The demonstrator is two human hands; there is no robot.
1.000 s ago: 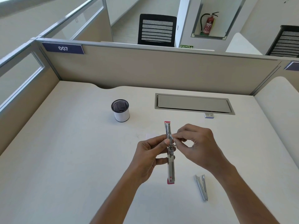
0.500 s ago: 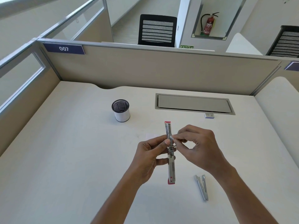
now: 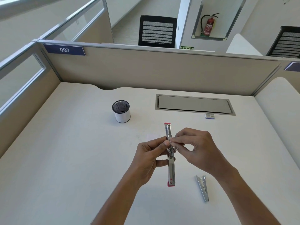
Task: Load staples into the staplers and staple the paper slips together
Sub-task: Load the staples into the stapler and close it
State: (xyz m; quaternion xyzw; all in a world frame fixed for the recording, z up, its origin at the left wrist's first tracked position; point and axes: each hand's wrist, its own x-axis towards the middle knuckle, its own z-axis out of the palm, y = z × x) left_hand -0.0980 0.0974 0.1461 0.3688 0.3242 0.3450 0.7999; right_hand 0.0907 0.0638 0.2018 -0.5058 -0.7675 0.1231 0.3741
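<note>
Opened stapler held over the middle of the white table, both hands on it.

The table (image 3: 68,159) carries a cable hatch (image 3: 194,104) near its far edge and a mesh cup (image 3: 121,111) to the hatch's left. The left hand (image 3: 148,157) grips the red-tipped stapler (image 3: 170,159), unfolded into one long strip, at its hinge. The right hand (image 3: 197,149) pinches something small against the stapler's upper half; what it is cannot be told. A second stapler (image 3: 202,187) lies toward the near right, a small box (image 3: 209,116) just before the hatch, and a paper slip (image 3: 152,137) beyond the left hand.

An open-plan office: a cubicle desk (image 3: 65,159) behind numbered partitions (image 3: 146,70), mesh-backed chairs (image 3: 157,30) and a wall-mounted fire extinguisher (image 3: 208,25).
</note>
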